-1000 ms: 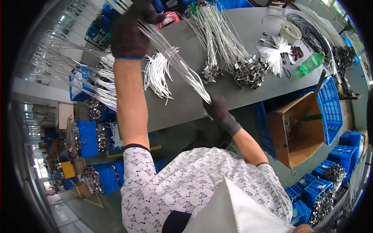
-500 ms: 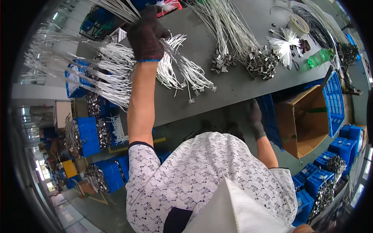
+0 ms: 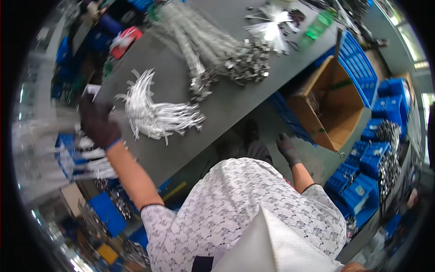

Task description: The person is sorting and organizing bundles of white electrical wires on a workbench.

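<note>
My left hand [image 3: 99,121], in a dark glove, is off the table's left edge and smeared by motion; whether its fingers hold anything cannot be made out. It is next to blurred pale strands [image 3: 93,158] at that edge. To its right, a fanned bundle of white strands [image 3: 156,113] lies on the grey table [image 3: 181,140], apart from the hand. My right hand [image 3: 288,149], also dark-gloved, hangs low beside my body with nothing in it, its fingers loosely stretched. It is nearest to the blue crate [image 3: 297,124] beside the table.
Long wire bundles with metal ends [image 3: 247,61] lie further back on the table. A white tuft of strands [image 3: 274,27] and a green bottle [image 3: 321,25] are beyond. An open cardboard box [image 3: 346,109] stands right of the table, with blue bins [image 3: 362,190] behind it.
My left hand has swung left, away from the bundle it was gripping, past the table edge. My view has turned, and the white strands now lie spread on the table. The right hand stays low.
</note>
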`<state>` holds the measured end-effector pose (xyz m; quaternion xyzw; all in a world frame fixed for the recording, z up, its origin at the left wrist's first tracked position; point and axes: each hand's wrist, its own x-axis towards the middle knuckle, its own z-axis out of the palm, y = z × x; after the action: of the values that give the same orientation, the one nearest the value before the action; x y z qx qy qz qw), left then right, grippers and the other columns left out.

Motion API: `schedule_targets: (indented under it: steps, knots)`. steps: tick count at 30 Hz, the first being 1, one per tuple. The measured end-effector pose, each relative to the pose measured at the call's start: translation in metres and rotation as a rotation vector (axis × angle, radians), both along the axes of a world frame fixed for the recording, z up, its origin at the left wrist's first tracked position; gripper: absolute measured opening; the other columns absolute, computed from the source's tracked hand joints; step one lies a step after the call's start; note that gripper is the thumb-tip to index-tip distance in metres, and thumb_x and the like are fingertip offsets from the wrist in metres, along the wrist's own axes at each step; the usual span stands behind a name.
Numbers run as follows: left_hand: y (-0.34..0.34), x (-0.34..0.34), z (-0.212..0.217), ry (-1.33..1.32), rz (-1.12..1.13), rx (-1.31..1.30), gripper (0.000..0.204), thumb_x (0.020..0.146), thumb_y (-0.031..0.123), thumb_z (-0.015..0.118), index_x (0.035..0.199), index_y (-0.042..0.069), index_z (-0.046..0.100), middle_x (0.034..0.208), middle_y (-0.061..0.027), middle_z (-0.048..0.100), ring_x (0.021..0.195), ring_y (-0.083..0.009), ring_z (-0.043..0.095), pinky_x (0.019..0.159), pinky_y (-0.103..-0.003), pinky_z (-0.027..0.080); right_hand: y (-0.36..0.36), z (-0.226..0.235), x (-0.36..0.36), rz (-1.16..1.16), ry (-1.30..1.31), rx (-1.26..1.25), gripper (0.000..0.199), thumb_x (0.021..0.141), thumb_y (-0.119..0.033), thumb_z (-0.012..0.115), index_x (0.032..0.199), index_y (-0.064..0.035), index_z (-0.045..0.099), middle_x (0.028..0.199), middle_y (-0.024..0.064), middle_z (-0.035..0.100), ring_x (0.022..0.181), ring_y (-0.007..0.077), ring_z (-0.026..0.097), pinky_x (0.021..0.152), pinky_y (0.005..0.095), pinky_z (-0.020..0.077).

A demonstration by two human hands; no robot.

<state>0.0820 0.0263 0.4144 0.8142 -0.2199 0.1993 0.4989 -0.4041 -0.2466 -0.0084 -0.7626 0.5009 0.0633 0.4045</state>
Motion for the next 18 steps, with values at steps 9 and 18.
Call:
schedule_targets:
  steps: [9,18]
  knots:
    - [0.05,0.04,-0.048,0.568,0.167,-0.436,0.051,0.074,-0.009,0.059,0.123,0.004,0.053,0.106,-0.0093,0.063,0.087,-0.0201,0.064,0.088,-0.034,0.049,-0.209,0.023,0.134,-0.072,-0.408,-0.289,0.029,0.091,-0.026,0.059,0.114,-0.0096,0.063,0.106,0.0191,0.066,0.1,0.0374,0.063,0.085,0.0407,0.0504]
    - [-0.029,0.001,-0.029,0.573,0.282,-0.382,0.036,0.099,0.039,0.05,0.109,0.006,0.059,0.072,-0.0037,0.058,0.07,-0.0157,0.059,0.07,-0.027,0.047,-0.433,-0.013,0.261,-0.256,-0.168,-0.397,0.03,0.091,-0.033,0.055,0.112,-0.0147,0.067,0.111,0.0164,0.066,0.104,0.0355,0.063,0.086,0.0449,0.0499]
